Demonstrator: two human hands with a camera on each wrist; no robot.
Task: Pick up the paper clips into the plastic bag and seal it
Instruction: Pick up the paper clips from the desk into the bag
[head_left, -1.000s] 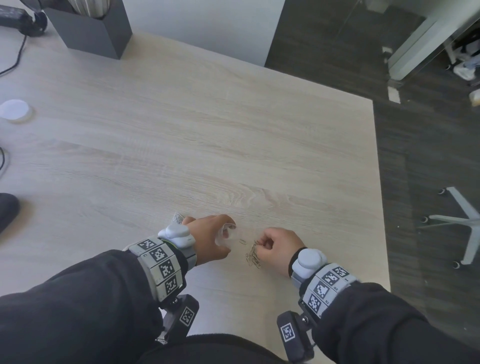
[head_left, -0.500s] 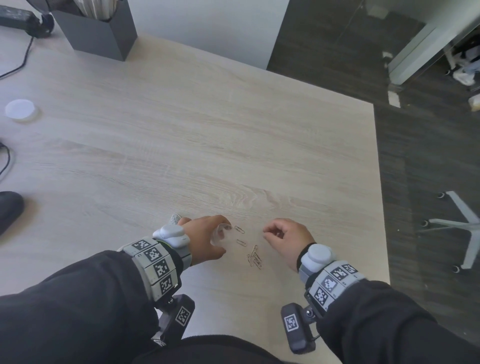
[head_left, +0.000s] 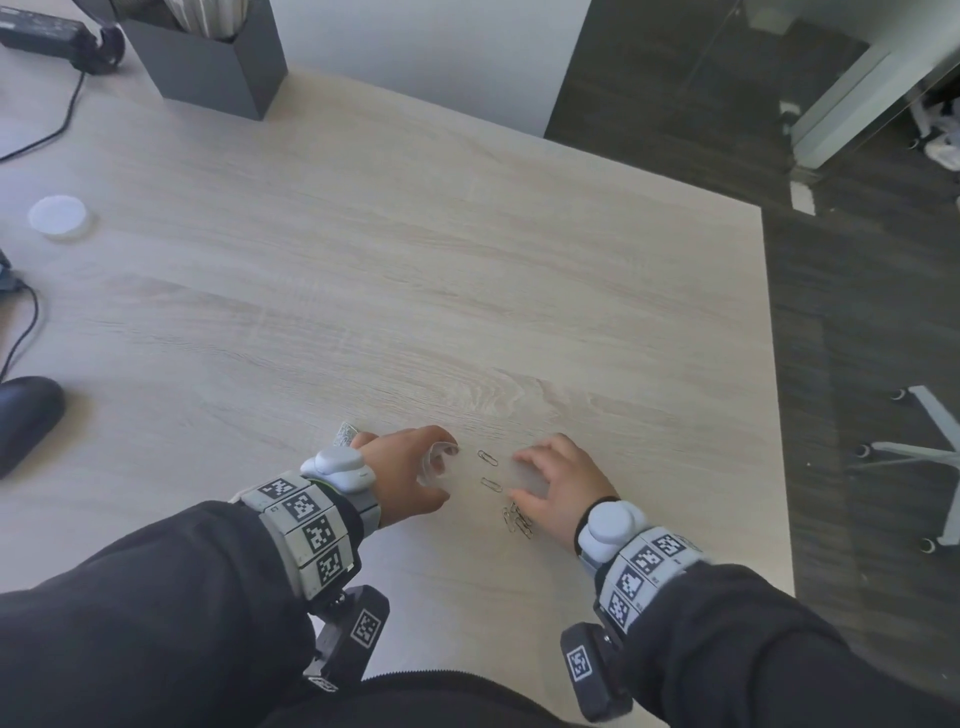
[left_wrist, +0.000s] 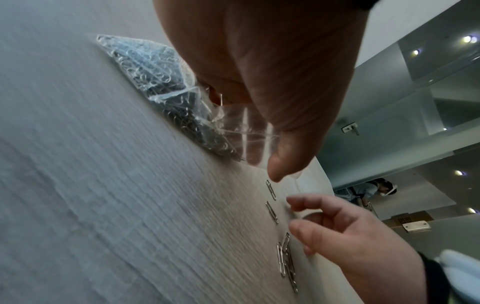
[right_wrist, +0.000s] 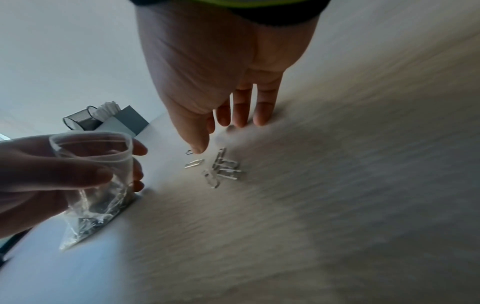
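Observation:
My left hand grips a clear plastic bag near its open mouth; the bag's lower part, full of paper clips, rests on the table. Two single paper clips lie just right of the bag mouth, and a small heap of clips lies nearer me. My right hand hovers over the table to the right of the loose clips, fingers spread and relaxed, holding nothing; its thumb tip sits beside one clip.
A dark grey box stands at the table's far left, a white round lid lies at the left, and cables run nearby. The table's right edge is close to my right hand; a chair base stands on the floor beyond.
My right hand was a fist over the heap of clips a second ago; it has moved right and opened its fingers. Two single clips now show between the hands. The left hand has stayed put.

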